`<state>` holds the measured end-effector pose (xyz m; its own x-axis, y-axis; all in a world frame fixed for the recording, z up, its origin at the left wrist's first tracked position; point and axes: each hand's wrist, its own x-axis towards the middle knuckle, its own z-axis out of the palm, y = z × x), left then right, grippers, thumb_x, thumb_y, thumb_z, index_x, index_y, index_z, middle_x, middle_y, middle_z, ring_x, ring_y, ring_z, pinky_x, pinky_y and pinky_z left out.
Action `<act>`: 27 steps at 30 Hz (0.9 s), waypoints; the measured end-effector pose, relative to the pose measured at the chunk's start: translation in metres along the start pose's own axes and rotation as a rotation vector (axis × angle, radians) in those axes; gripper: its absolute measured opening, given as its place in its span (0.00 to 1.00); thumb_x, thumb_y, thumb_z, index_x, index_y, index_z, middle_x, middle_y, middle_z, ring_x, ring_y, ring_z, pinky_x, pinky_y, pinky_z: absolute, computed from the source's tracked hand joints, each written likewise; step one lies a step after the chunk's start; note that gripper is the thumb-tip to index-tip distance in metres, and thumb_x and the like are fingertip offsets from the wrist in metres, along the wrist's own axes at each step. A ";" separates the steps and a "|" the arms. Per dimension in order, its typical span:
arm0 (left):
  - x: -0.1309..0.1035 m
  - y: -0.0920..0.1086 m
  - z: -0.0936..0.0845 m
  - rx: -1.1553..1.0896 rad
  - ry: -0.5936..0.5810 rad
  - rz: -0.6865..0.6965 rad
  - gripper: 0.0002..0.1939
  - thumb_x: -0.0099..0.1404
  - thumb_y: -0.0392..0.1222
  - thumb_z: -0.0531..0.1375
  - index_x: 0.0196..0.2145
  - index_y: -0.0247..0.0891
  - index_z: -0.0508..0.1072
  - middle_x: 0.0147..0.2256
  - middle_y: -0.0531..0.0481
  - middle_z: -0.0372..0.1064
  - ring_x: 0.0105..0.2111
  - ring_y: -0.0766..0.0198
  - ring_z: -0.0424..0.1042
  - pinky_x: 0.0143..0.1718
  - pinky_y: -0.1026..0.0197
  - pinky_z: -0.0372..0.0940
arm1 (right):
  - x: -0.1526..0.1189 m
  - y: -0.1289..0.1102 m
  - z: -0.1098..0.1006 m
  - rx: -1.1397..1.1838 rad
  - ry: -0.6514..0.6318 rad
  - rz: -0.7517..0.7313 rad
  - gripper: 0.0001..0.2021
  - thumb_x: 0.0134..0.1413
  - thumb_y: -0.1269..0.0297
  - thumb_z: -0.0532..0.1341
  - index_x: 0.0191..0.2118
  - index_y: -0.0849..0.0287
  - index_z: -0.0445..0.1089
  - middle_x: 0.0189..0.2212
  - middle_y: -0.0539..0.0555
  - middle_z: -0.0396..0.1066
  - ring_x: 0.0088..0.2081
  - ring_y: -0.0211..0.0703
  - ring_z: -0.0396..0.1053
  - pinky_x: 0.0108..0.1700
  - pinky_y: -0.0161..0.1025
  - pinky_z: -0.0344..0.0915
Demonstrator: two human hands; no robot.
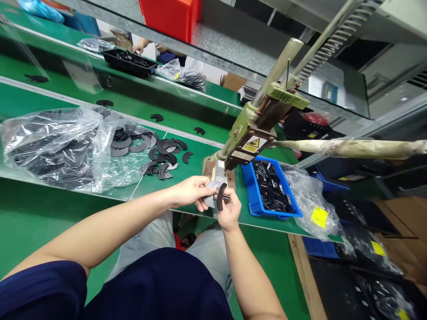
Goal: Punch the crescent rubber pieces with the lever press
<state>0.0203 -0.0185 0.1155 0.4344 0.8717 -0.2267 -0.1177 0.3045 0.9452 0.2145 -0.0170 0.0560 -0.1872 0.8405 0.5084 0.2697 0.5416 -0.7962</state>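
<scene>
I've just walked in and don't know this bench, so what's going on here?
A person's left hand holds light grey curved pieces, while the right hand holds a dark curved piece right beside them. Both hands are at the base of a lever press. More curved pieces lie loose to the left, near a clear plastic bag of dark parts. A blue bin of small black parts sits to the right.
</scene>
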 end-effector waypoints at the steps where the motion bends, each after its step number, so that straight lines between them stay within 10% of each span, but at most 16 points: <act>1: 0.001 0.000 -0.002 0.001 -0.005 -0.010 0.29 0.59 0.65 0.72 0.34 0.39 0.65 0.25 0.49 0.76 0.21 0.61 0.78 0.23 0.64 0.73 | 0.001 -0.002 -0.002 -0.022 -0.017 -0.018 0.08 0.70 0.58 0.59 0.41 0.56 0.69 0.36 0.53 0.74 0.37 0.41 0.74 0.40 0.40 0.73; 6: 0.003 -0.001 -0.012 0.270 0.089 0.050 0.24 0.65 0.62 0.67 0.34 0.40 0.65 0.26 0.50 0.74 0.24 0.61 0.76 0.25 0.61 0.71 | 0.013 -0.008 -0.024 -0.208 -0.197 -0.161 0.09 0.69 0.59 0.59 0.46 0.55 0.74 0.40 0.56 0.78 0.42 0.45 0.74 0.47 0.46 0.70; 10: -0.007 0.003 -0.012 0.680 0.361 0.360 0.16 0.68 0.57 0.65 0.40 0.41 0.72 0.38 0.48 0.73 0.34 0.61 0.73 0.38 0.58 0.70 | 0.018 -0.008 -0.038 -0.370 -0.279 -0.248 0.09 0.69 0.59 0.59 0.43 0.55 0.75 0.37 0.56 0.76 0.39 0.45 0.71 0.45 0.46 0.66; 14: -0.010 0.002 -0.003 0.918 0.289 0.495 0.18 0.70 0.56 0.63 0.29 0.41 0.72 0.33 0.48 0.67 0.38 0.57 0.68 0.45 0.56 0.66 | 0.015 -0.005 -0.038 -0.447 -0.283 -0.318 0.08 0.69 0.61 0.59 0.42 0.55 0.74 0.36 0.56 0.75 0.38 0.44 0.69 0.43 0.45 0.63; 22: 0.009 -0.021 -0.002 0.344 0.094 0.201 0.30 0.67 0.66 0.62 0.23 0.39 0.61 0.23 0.57 0.53 0.25 0.69 0.54 0.26 0.63 0.51 | 0.009 -0.013 -0.038 -0.387 -0.227 -0.417 0.06 0.68 0.66 0.59 0.47 0.55 0.72 0.39 0.54 0.77 0.43 0.44 0.74 0.57 0.50 0.69; 27: 0.005 -0.018 0.004 0.183 0.148 0.296 0.23 0.61 0.58 0.73 0.39 0.38 0.70 0.33 0.55 0.68 0.30 0.68 0.66 0.33 0.64 0.64 | 0.007 -0.017 -0.050 -0.393 -0.174 -0.425 0.08 0.69 0.66 0.59 0.49 0.56 0.73 0.40 0.56 0.78 0.43 0.44 0.75 0.48 0.46 0.71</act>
<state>0.0282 -0.0210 0.0986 0.2696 0.9620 0.0440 -0.0517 -0.0311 0.9982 0.2560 -0.0201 0.0897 -0.4977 0.5529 0.6683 0.4599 0.8215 -0.3371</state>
